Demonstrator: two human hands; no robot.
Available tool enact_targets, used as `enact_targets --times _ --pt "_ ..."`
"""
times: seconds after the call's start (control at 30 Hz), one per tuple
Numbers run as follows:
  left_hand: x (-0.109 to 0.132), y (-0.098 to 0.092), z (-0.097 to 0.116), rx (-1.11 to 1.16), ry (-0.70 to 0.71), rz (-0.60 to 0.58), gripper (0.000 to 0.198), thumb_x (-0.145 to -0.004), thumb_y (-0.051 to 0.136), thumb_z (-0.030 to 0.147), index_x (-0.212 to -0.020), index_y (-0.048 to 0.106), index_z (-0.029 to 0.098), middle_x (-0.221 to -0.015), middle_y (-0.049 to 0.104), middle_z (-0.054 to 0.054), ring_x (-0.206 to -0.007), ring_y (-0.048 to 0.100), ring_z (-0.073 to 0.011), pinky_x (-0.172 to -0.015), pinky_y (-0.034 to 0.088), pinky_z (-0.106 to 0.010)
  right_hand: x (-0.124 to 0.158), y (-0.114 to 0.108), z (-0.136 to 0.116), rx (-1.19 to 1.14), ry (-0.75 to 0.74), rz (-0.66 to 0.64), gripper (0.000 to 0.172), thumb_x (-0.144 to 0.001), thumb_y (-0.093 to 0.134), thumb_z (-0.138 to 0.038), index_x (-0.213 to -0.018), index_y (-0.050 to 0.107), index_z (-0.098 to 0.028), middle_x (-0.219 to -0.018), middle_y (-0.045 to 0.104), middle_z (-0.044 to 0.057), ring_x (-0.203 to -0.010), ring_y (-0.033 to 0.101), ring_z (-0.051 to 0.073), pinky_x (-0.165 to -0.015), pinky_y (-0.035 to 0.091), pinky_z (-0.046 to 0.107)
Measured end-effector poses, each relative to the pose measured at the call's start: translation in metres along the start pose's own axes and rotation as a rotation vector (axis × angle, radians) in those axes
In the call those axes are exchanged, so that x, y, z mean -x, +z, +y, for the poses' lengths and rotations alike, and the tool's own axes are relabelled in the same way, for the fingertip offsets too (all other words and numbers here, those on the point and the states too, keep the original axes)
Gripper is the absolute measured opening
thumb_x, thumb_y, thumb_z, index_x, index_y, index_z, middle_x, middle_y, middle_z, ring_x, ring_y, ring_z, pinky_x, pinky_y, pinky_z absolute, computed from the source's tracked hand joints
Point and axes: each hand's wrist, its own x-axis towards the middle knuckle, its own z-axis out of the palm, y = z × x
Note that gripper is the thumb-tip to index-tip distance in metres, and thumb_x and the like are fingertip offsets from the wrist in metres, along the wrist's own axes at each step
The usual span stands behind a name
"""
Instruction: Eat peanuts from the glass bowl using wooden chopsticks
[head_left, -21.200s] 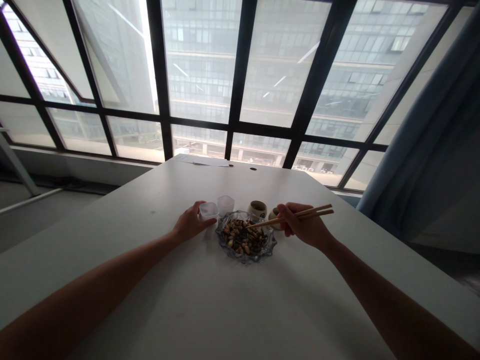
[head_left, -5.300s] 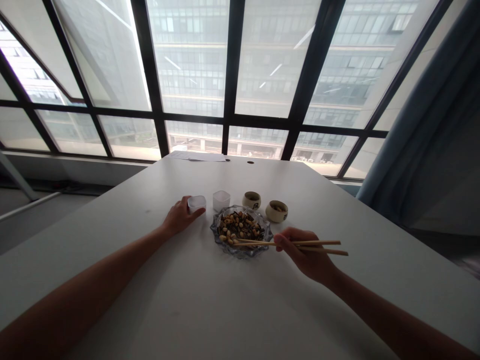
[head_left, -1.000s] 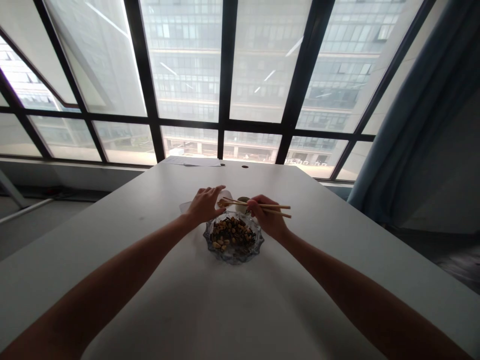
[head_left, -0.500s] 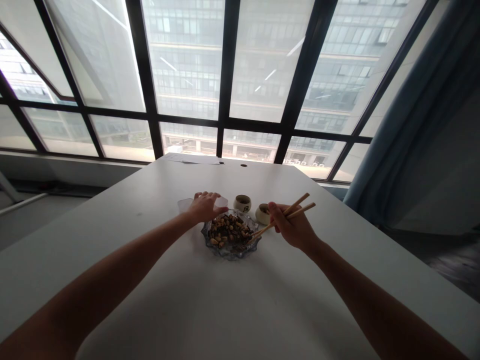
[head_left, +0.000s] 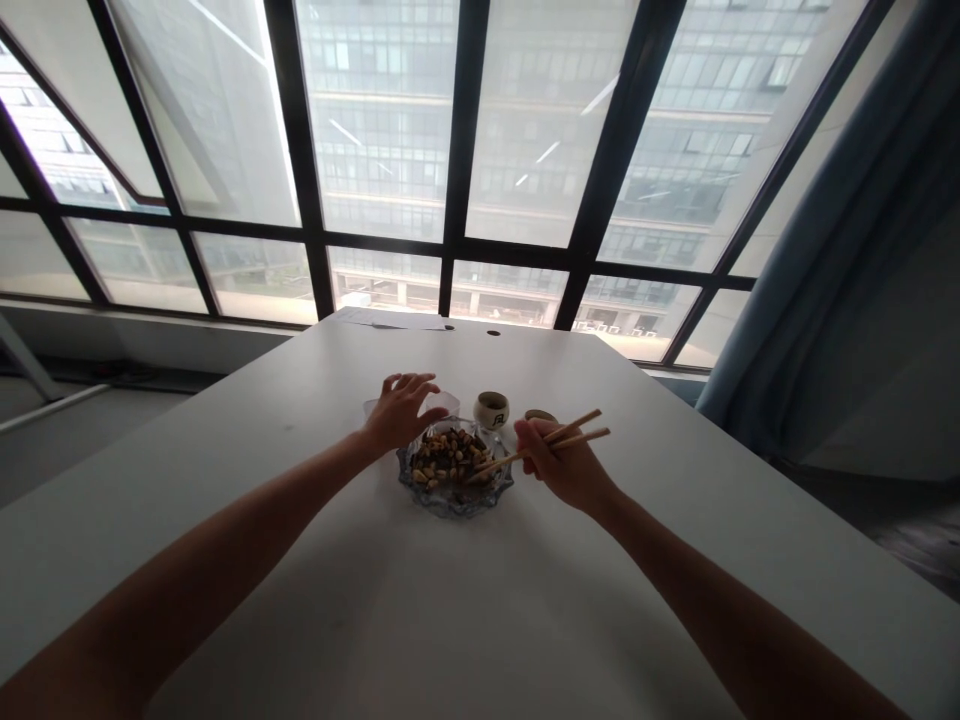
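Note:
A scalloped glass bowl [head_left: 454, 503] holds a mix of pale and dark nuts or seeds [head_left: 448, 455]. My right hand [head_left: 566, 465] grips a pair of wooden chopsticks [head_left: 574, 436], whose tips reach into the mix at the bowl's right side. Over the bowl's back left edge is my left hand [head_left: 401, 412], fingers spread, close to a clear plastic container [head_left: 442, 402] that it partly hides. Behind the bowl stands a small cream cup [head_left: 491, 410] with a dark character. A second cup [head_left: 540, 415] is mostly hidden behind my right hand.
The white table [head_left: 322, 620] stretches toward large windows with dark frames. Some papers [head_left: 390, 319] lie at its far edge, near a dark round hole [head_left: 493, 333]. A blue curtain [head_left: 795, 260] hangs at the right.
My right hand has moved left with the chopsticks, and their tips sit further left in the mix. My left hand has shifted slightly left and up, with its fingers more spread.

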Motion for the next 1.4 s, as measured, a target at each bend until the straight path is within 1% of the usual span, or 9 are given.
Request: enact_targets --times 0.13,0.2,0.27,0.43,0.53,0.7,1.03,1.23,1.4 --pt "0.023 -0.005 -0.012 -0.001 -0.129 0.093 0.035 -0.098 0.044 0.046 -0.119 0.059 0.021 -0.136 0.061 -0.013 -0.129 0.053 -0.0282 -0.109 0.031 -0.050 0.009 0.007 0.020 0.036 -0.109 0.078 0.049 -0.095 0.052 -0.058 -0.066 0.063 -0.020 -0.057 0.063 0.002 -0.050 0.057 0.014 -0.047 0.044 0.026" --pt "0.037 -0.003 -0.023 -0.006 -0.187 0.108 0.040 -0.096 0.047 0.049 -0.123 0.055 0.021 -0.139 0.058 -0.015 -0.131 0.050 -0.0302 -0.109 0.032 -0.052 0.016 0.009 0.033 -0.011 -0.086 0.195 0.046 -0.097 0.051 -0.055 -0.068 0.064 -0.021 -0.059 0.065 0.003 -0.050 0.058 0.014 -0.049 0.046 0.027" --pt "0.048 0.002 -0.033 0.007 -0.245 0.147 0.049 -0.093 0.051 0.053 -0.129 0.049 0.020 -0.144 0.053 -0.017 -0.135 0.046 -0.0328 -0.109 0.033 -0.054 0.023 0.012 0.043 -0.047 -0.047 0.246 0.045 -0.098 0.050 -0.053 -0.071 0.066 -0.020 -0.058 0.065 0.003 -0.048 0.057 0.014 -0.048 0.046 0.027" --pt "0.065 0.021 -0.047 0.152 -0.354 0.236 0.067 -0.086 0.059 0.058 -0.136 0.038 0.019 -0.140 0.050 -0.018 -0.133 0.047 -0.0334 -0.109 0.040 -0.052 0.034 0.025 0.054 -0.064 0.014 0.210 0.041 -0.095 0.057 -0.051 -0.072 0.068 -0.019 -0.054 0.062 0.002 -0.046 0.055 0.013 -0.046 0.044 0.025" --pt "0.067 0.025 -0.047 0.205 -0.353 0.207 0.067 -0.086 0.062 0.053 -0.137 0.035 0.020 -0.137 0.050 -0.017 -0.131 0.050 -0.0328 -0.108 0.043 -0.052 0.036 0.029 0.051 -0.127 0.039 0.210 0.045 -0.095 0.055 -0.053 -0.070 0.068 -0.018 -0.056 0.065 0.004 -0.045 0.055 0.013 -0.044 0.044 0.024" --pt "0.067 0.023 -0.037 0.149 -0.250 0.153 0.067 -0.083 0.066 0.042 -0.138 0.034 0.021 -0.136 0.049 -0.017 -0.130 0.050 -0.0335 -0.107 0.045 -0.052 0.034 0.021 0.041 -0.108 -0.026 0.335 0.047 -0.096 0.052 -0.055 -0.071 0.068 -0.019 -0.053 0.066 0.004 -0.041 0.054 0.013 -0.039 0.044 0.024" --pt "0.069 0.012 -0.013 0.059 -0.258 0.087 0.065 -0.082 0.065 0.035 -0.137 0.035 0.022 -0.140 0.049 -0.017 -0.131 0.048 -0.0351 -0.103 0.043 -0.054 0.038 0.014 0.035 0.110 -0.232 0.180 0.042 -0.100 0.050 -0.041 -0.068 0.067 -0.020 -0.057 0.067 0.003 -0.046 0.060 0.013 -0.046 0.046 0.024" --pt "0.068 0.015 -0.013 0.054 -0.255 0.092 0.066 -0.078 0.067 0.035 -0.136 0.038 0.022 -0.139 0.051 -0.017 -0.131 0.049 -0.0361 -0.102 0.044 -0.055 0.037 0.016 0.040 0.067 -0.184 0.238 0.046 -0.100 0.047 -0.047 -0.068 0.067 -0.020 -0.055 0.066 0.004 -0.045 0.059 0.014 -0.043 0.048 0.025" --pt "0.065 0.019 -0.021 0.098 -0.354 0.071 0.060 -0.079 0.064 0.033 -0.133 0.042 0.022 -0.132 0.058 -0.015 -0.123 0.057 -0.0349 -0.100 0.046 -0.054 0.037 0.020 0.042 -0.021 -0.102 0.321 0.050 -0.099 0.046 -0.055 -0.069 0.065 -0.020 -0.050 0.065 0.003 -0.039 0.056 0.013 -0.038 0.046 0.024"
